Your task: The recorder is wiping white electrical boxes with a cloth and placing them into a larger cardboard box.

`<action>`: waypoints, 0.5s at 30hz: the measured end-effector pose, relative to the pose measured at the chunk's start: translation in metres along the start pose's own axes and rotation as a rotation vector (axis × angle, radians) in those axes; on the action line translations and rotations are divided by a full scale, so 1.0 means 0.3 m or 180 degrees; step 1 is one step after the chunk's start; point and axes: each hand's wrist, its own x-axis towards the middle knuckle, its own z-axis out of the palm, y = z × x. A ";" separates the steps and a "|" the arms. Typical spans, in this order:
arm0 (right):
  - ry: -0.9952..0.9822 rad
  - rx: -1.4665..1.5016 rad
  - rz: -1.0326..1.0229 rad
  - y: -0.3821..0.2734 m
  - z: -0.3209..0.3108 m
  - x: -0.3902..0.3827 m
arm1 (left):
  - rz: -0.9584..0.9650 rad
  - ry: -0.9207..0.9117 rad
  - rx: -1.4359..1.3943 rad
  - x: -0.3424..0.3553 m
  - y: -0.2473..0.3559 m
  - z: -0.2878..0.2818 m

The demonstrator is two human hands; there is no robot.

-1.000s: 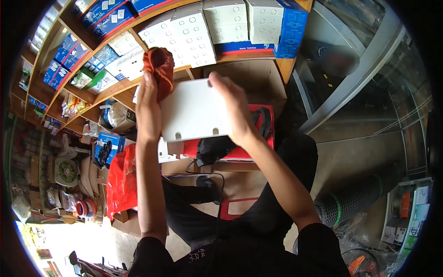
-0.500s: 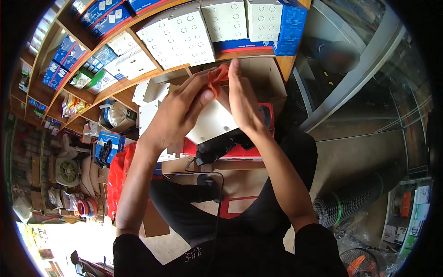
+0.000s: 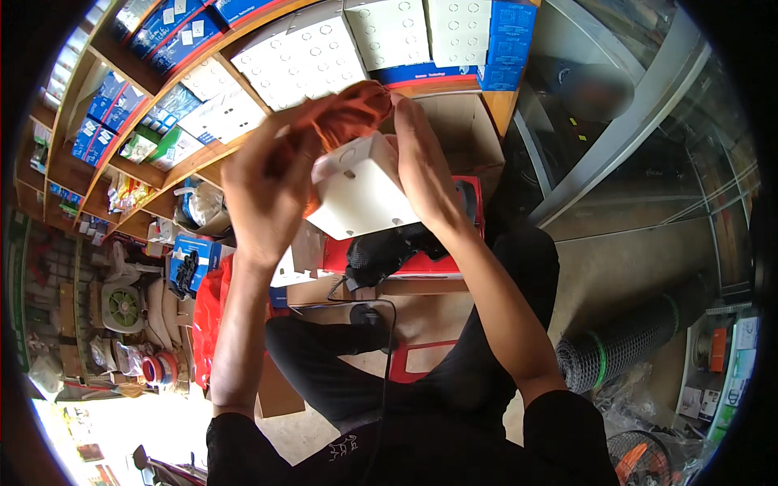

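A white electrical box (image 3: 365,194) is tilted up in front of me, with small dark holes along its face. My right hand (image 3: 425,166) is closed on its right side, the thumb side up near its top edge. An orange-red cloth (image 3: 348,113) lies bunched across the top and left of the box. My left hand (image 3: 271,190), partly blurred, has its fingers wrapped round the cloth at the box's left. Below the box a black mesh-like bundle (image 3: 385,255) with a cord rests on a red box (image 3: 421,266).
Wooden shelves with stacked white boxes (image 3: 312,57) and blue boxes (image 3: 506,44) stand ahead. An open cardboard carton (image 3: 458,121) sits behind my right hand. A red bag (image 3: 211,324) is at left, a mesh roll (image 3: 620,344) at right. A cord (image 3: 393,340) hangs near my legs.
The cloth, crumpled between my hands before, is spread wider along the box's top and left. My left hand has moved left with it; the right hand stays at the box's right side.
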 end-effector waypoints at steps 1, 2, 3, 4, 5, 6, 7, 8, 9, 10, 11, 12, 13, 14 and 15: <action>-0.0197 0.0044 -0.0017 -0.010 -0.004 0.002 | 0.0176 0.0219 -0.0417 0.025 -0.014 0.013; -0.0415 0.0094 -0.0038 -0.018 -0.002 0.002 | 0.0351 0.0459 -0.0822 0.050 -0.027 0.025; -0.0253 -0.0200 -0.0058 -0.031 0.046 -0.017 | 0.0225 0.0409 -0.0927 0.072 -0.047 0.009; -0.0688 -0.0841 0.0261 -0.065 0.053 -0.051 | 0.0185 0.0547 -0.1076 0.092 -0.061 0.002; -0.0813 -0.1345 -0.0127 -0.055 0.053 -0.072 | 0.0182 0.0631 -0.1173 0.107 -0.047 -0.001; -0.0928 -0.1847 -0.0511 -0.034 0.057 -0.084 | 0.0171 0.0708 -0.1274 0.123 -0.025 -0.012; -0.1228 -0.2317 -0.0567 -0.013 0.054 -0.076 | 0.0168 0.0989 -0.1465 0.151 0.004 -0.020; -0.1211 -0.2319 -0.0536 -0.017 0.046 -0.074 | 0.0517 0.1011 -0.1428 0.182 0.001 -0.051; -0.1585 -0.2481 -0.0120 -0.035 0.064 -0.067 | 0.0471 0.1150 -0.1550 0.206 0.026 -0.102; -0.1959 -0.2636 0.0296 -0.047 0.083 -0.065 | 0.0429 0.1291 -0.1671 0.219 0.041 -0.150; -0.2046 -0.2711 0.0295 -0.039 0.087 -0.071 | 0.0416 0.0689 -0.2212 0.224 0.037 -0.183; -0.2036 -0.2720 0.0296 -0.025 0.093 -0.084 | 0.0136 0.0382 -0.2848 0.218 0.022 -0.174; -0.1738 -0.2315 -0.0117 -0.004 0.099 -0.099 | -0.0104 0.0219 -0.2651 0.197 0.003 -0.140; -0.1468 -0.1889 -0.0542 0.021 0.115 -0.103 | -0.0330 0.0091 -0.2429 0.166 -0.004 -0.105; -0.0905 -0.0695 -0.1063 0.048 0.143 -0.099 | -0.0568 -0.0290 -0.1767 0.138 -0.016 -0.072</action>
